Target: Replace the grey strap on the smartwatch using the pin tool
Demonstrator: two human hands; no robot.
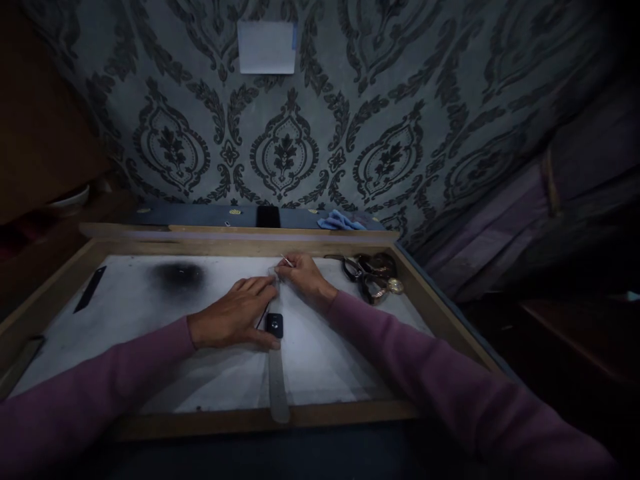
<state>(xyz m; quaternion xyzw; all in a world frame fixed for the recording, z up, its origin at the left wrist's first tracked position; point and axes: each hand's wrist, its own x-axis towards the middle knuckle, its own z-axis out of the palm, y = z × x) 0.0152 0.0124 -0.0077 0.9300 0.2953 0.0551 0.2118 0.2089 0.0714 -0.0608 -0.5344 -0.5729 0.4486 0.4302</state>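
L hand [233, 317]: thumb & fingers wide, astride watch [275, 325], thumb at strap [279, 387]. R hand [303, 277]: pinching thin tool [287, 260] nr strap's far end. Watch pile [379, 267] to R.

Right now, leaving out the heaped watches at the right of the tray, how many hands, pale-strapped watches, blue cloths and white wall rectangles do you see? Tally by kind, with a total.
Hands: 2, the left hand and the right hand
Pale-strapped watch: 1
Blue cloth: 1
White wall rectangle: 1
Total: 5
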